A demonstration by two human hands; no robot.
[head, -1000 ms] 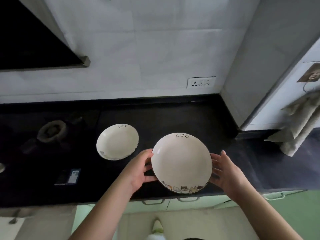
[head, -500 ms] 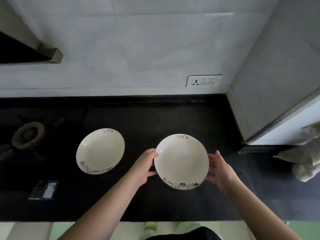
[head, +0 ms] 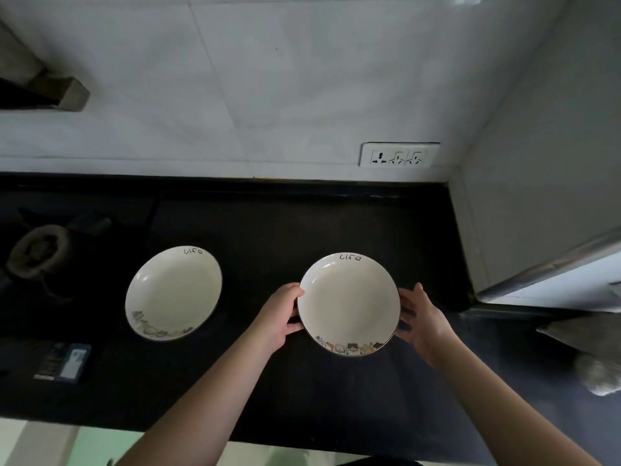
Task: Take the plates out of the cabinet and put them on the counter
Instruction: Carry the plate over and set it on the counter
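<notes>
Two white plates with "life" lettering and a cartoon border are over the black counter (head: 268,230). The left plate (head: 173,293) lies flat on the counter. I hold the right plate (head: 348,302) by its rim, low over the counter. My left hand (head: 280,316) grips its left edge, thumb on top. My right hand (head: 421,319) cups its right edge with fingers under the rim. Whether the plate touches the counter is unclear. The cabinet is out of view.
A gas burner (head: 37,250) sits at the far left, a small dark packet (head: 64,361) near the front left. A wall socket (head: 399,154) is on the tiled backsplash. A white side wall (head: 537,163) bounds the counter on the right, with a cloth (head: 591,351) beyond it.
My view has moved in over the counter. The held plate has gone forward and lower over the counter, level with the left plate. Both hands keep their grip.
</notes>
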